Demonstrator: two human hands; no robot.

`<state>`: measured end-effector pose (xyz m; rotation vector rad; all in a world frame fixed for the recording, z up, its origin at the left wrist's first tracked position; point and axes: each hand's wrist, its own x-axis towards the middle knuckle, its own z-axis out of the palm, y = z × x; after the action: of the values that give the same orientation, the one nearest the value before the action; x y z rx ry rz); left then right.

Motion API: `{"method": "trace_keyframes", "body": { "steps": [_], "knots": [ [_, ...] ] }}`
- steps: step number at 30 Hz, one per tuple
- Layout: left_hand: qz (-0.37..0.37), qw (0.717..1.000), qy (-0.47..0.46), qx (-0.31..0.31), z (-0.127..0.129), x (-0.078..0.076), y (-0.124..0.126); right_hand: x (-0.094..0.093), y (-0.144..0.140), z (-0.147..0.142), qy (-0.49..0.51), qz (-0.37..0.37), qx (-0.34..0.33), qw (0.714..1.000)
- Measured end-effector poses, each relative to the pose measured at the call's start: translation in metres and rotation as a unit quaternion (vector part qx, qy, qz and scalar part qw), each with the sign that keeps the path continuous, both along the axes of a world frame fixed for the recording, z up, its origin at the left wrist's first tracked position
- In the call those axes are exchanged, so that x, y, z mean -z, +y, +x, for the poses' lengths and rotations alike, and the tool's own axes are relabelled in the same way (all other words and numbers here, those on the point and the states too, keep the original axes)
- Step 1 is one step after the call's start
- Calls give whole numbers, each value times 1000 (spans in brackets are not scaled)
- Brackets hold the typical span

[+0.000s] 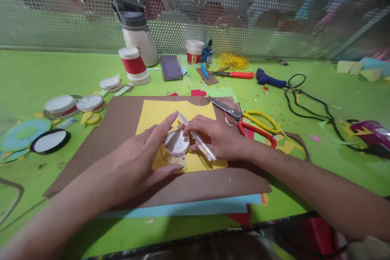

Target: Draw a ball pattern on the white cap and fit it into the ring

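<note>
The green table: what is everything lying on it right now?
yellow paper: one, on brown card
brown card: one, middle of table
round protractor: one, clear, on the yellow paper
pen: one, clear, in right hand
scissors: two pairs, yellow and red handles, right of card
glue gun: one, blue, far right
paper cups: two upright, white and red, far side
green table: one
left hand: pressing the protractor
right hand: holding the pen
</note>
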<state>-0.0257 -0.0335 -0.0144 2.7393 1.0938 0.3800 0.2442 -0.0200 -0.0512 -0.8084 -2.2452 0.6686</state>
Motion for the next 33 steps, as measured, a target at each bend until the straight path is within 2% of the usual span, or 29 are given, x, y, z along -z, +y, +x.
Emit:
{"method": "trace_keyframes", "body": {
  "steps": [5,10,15,21,26,33],
  "knots": [
    [-14,1000,-7,-27,-3,3,1,3,-6,-3,2,19,92,996],
    [3,999,-42,-21,-1,10,-2,-2,-24,-4,8,15,104,994],
    [-4,999,-42,-19,0,10,-6,-16,-37,-7,-50,-15,114,992],
    [2,999,-44,8,0,7,-10,-17,-35,-13,-77,-37,115,990],
    [82,996,-42,2,12,8,-12,-16,-35,-11,-56,-58,120,989],
    [87,995,-41,-3,19,16,-10,-18,-34,-3,-29,-85,116,989]
  ]
}}
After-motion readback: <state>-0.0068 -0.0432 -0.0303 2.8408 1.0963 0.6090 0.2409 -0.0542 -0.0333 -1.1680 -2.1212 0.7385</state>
